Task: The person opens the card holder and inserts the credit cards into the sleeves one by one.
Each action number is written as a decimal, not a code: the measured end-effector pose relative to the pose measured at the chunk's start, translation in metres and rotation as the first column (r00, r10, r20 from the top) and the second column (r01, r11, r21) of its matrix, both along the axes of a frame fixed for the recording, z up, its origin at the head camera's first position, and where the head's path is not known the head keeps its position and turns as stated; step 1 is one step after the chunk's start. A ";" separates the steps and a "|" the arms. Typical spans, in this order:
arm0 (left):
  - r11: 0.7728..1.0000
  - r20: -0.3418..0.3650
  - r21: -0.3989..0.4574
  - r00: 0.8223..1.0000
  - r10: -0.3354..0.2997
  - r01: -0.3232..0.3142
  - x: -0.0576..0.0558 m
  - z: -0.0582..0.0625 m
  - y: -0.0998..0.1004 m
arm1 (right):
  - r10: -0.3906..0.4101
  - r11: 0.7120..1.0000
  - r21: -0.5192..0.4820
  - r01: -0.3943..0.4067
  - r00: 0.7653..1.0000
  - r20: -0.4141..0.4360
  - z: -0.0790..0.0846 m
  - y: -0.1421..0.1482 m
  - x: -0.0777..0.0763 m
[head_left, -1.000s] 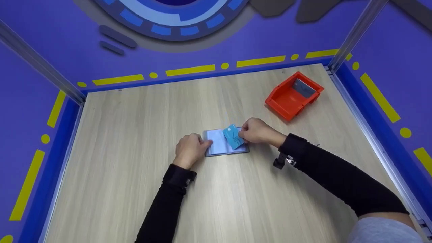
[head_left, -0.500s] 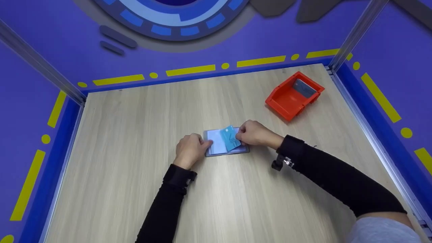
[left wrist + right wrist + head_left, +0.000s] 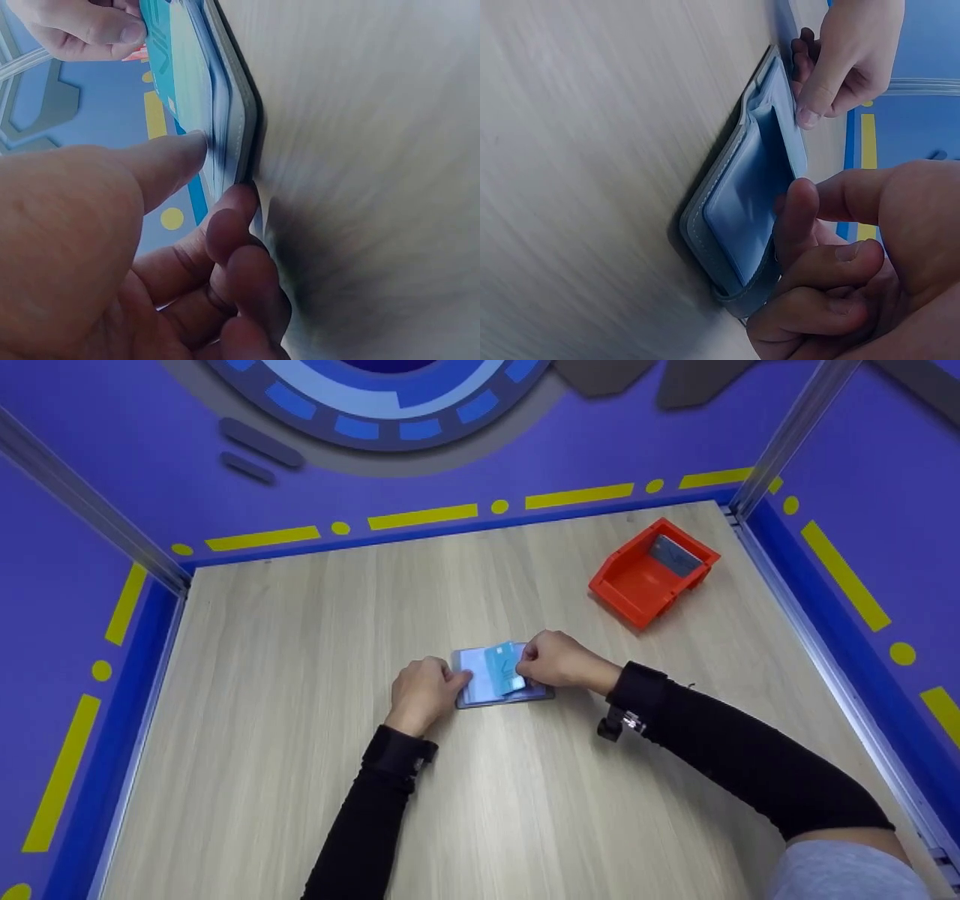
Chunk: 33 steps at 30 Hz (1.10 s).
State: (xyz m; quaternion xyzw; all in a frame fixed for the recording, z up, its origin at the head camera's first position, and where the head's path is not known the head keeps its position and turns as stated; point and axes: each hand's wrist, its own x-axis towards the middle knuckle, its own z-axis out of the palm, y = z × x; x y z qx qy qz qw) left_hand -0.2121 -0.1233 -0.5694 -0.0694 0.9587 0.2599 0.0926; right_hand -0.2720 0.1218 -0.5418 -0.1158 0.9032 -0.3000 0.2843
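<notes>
An open card holder with clear sleeves and a grey stitched cover lies flat on the table. At its left end my left hand pinches the edge, the thumb on top of the sleeves and the curled fingers at the cover's rim, as the left wrist view shows. A teal card with a chip and dark lettering slants over the middle of the holder. My right hand pinches this card by its right side. In the right wrist view, a strap curves up at the holder's end, close to the right fingers.
A red-orange open-front bin stands at the back right, with a flat grey piece against its inner wall. Purple-blue panels enclose the wooden table at the back and both sides.
My right hand has moved a little left and toward me, taking the teal card further left across the holder and turning it slightly. The left hand and the holder have stayed in place.
</notes>
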 end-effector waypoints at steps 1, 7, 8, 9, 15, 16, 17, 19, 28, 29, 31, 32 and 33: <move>1.000 0.001 0.000 1.000 0.000 0.000 0.000 0.000 0.000 | 0.003 1.000 0.000 -0.003 1.000 -0.003 0.000 -0.001 0.000; 1.000 -0.005 0.004 1.000 -0.001 0.002 0.000 0.000 0.000 | 0.011 1.000 0.008 -0.011 1.000 -0.019 -0.002 -0.007 0.002; 1.000 -0.009 0.005 1.000 -0.004 0.004 0.000 0.000 0.000 | 0.015 1.000 0.009 -0.015 1.000 -0.023 -0.003 -0.008 0.002; 1.000 -0.014 0.007 1.000 -0.007 0.007 0.000 -0.001 0.000 | 0.018 1.000 0.011 -0.018 0.999 -0.030 -0.003 -0.009 0.002; 1.000 -0.031 0.013 0.999 -0.021 0.021 0.000 -0.001 -0.001 | 0.032 0.999 0.006 -0.031 0.998 -0.056 -0.005 -0.014 0.002; 1.000 -0.031 0.013 0.999 -0.021 0.022 0.000 -0.001 -0.001 | 0.034 0.999 0.004 -0.034 0.998 -0.057 -0.005 -0.015 0.002; 1.000 -0.031 0.012 0.999 -0.022 0.023 0.000 -0.002 -0.002 | 0.036 0.999 0.003 -0.035 0.998 -0.059 -0.005 -0.016 0.002; 1.000 -0.027 0.012 0.999 -0.022 0.022 0.000 -0.002 -0.002 | 0.044 0.999 0.003 -0.044 0.997 -0.064 -0.006 -0.018 0.003; 0.999 -0.034 0.023 0.999 -0.024 0.025 0.000 -0.002 -0.002 | 0.070 0.997 0.026 -0.068 0.996 -0.060 -0.003 -0.025 0.004; 0.999 -0.037 0.025 0.999 -0.025 0.026 0.000 -0.002 -0.002 | 0.082 0.996 0.032 -0.080 0.994 -0.066 -0.003 -0.026 0.005; 0.999 -0.044 0.025 0.999 -0.027 0.028 0.000 -0.002 -0.003 | 0.108 0.994 0.037 -0.105 0.991 -0.084 -0.003 -0.027 0.006; 0.999 -0.046 0.025 0.999 -0.026 0.028 0.000 -0.002 -0.003 | 0.122 0.992 0.039 -0.119 0.988 -0.098 -0.003 -0.028 0.006; 0.999 -0.050 0.023 0.998 -0.027 0.028 0.000 -0.002 -0.003 | 0.139 0.990 0.040 -0.135 0.984 -0.112 -0.003 -0.028 0.007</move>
